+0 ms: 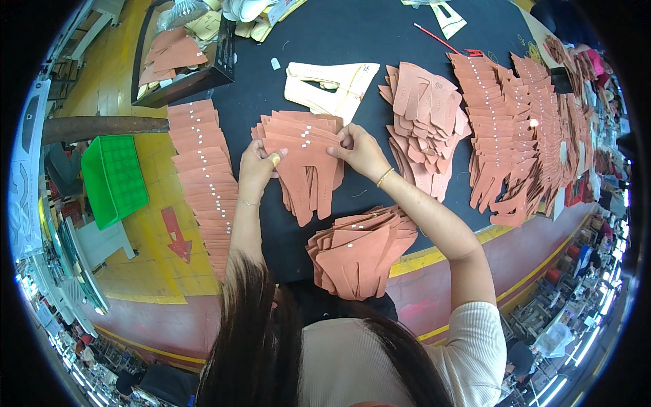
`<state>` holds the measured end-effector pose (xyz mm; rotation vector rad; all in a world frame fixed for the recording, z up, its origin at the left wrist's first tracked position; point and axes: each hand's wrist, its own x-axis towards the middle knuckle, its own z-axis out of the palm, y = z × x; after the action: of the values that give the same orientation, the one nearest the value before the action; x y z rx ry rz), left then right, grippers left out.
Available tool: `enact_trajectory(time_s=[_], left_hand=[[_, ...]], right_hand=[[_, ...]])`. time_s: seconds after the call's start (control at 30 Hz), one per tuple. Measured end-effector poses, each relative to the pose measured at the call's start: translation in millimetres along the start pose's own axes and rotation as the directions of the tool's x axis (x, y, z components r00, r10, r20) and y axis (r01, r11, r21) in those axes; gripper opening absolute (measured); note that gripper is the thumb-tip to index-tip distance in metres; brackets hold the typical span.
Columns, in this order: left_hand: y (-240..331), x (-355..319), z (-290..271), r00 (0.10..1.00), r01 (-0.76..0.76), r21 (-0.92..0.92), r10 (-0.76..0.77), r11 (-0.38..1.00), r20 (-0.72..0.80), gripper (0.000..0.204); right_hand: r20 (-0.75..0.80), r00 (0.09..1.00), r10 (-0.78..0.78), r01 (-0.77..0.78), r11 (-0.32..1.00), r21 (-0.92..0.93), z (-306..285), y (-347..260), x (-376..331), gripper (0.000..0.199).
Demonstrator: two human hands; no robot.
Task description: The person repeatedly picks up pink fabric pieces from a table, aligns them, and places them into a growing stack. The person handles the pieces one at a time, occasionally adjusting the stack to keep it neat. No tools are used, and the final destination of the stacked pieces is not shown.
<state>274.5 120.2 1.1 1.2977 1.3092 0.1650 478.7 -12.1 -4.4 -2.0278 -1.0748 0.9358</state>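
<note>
A fanned stack of terracotta-coloured, fork-shaped cut pieces lies on the dark table in front of me. Small white stickers mark its upper part. My left hand pinches the stack's left edge, its thumb on top and something yellow round one finger. At the upper right edge, my right hand grips the same pieces between thumb and fingers; some fingertips are hidden. Cream pattern pieces lie just beyond the stack. Nearer my body, another pile of terracotta pieces rests at the table's front edge.
Overlapping rows of terracotta pieces run down the left and right. A pinkish pile sits right of my hands. A dark box holds scraps at back left. Beyond the table are a green crate and a red pen lies on top.
</note>
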Motion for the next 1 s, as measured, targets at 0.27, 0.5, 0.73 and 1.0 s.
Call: enact_trajectory(time_s=[0.27, 0.5, 0.73, 1.0], left_hand=[[-20.8, -0.7, -9.6, 0.986, -0.077, -0.235, 0.108, 0.969, 0.124, 0.044], [-19.8, -11.4, -28.1, 0.973, 0.017, -0.372, 0.071, 0.928, 0.220, 0.043], [-2.8, -7.3, -13.7, 0.983, 0.058, -0.187, -0.024, 0.981, 0.179, 0.040], [-4.9, -7.9, -4.8, 0.998, 0.016, -0.280, 0.003, 0.960, 0.068, 0.039]], right_hand=[[0.169, 0.957, -0.237, 0.228, 0.971, 0.074, -5.0, -32.8, -29.1, 0.025], [0.152, 0.987, -0.061, 0.014, 0.957, 0.290, -3.8, -27.0, -21.5, 0.024], [0.313, 0.903, 0.293, -0.415, 0.780, 0.468, 7.8, -13.5, 1.9, 0.031], [0.192, 0.930, 0.313, -0.354, 0.904, 0.240, 10.1, -11.6, -1.3, 0.046]])
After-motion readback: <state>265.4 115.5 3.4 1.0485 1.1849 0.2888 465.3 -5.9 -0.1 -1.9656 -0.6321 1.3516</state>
